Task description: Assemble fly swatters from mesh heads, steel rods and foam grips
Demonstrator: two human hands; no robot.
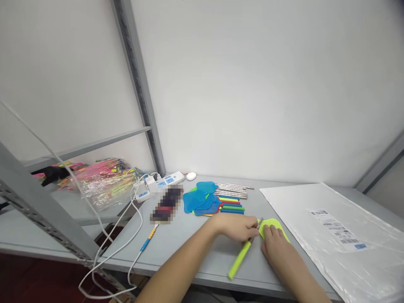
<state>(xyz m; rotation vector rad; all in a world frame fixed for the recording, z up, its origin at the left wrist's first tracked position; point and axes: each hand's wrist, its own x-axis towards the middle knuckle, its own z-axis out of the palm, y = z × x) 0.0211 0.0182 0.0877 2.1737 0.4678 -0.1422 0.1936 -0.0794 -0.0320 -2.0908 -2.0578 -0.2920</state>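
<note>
A lime-green fly swatter lies near the table's front edge, between my two hands. My left hand (238,227) is closed, pinching its thin metal shaft near the head. The lime handle (240,261) sticks out below that hand, slanting down to the left. Over the mesh swatter head (274,224) rests my right hand (277,244), its fingers bent down onto the mesh; its thumb is mostly hidden. Just behind my left hand is a pile of other swatters with blue heads (195,200), metal shafts (232,191) and coloured handles (232,207).
A large white plastic mailer bag (334,231) with a label covers the right side. At the left are a blurred-out phone-like object (167,205), a white cable (135,248) and power strips (170,180). Bagged colourful items (104,181) lie beyond the grey frame post (139,75).
</note>
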